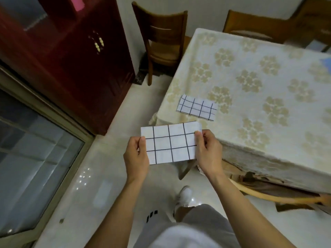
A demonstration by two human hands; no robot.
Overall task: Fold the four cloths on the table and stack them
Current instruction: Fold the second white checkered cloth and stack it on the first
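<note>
No readable writing. Left hand (137,154) & right hand (208,151) pinch folded checked cloth (170,143) in air beside table (259,83); 2nd folded cloth (196,107) on floral tablecloth. Glossy floor (100,167), wooden chair (162,38).

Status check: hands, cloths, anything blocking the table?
Left hand and right hand both pinching folded grid cloth, held in air off table edge. Second folded cloth lying on table. Nothing between them.

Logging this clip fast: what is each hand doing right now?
Left hand: pinches the left edge of the folded grid cloth, held in the air.
Right hand: pinches that cloth's right edge.
</note>
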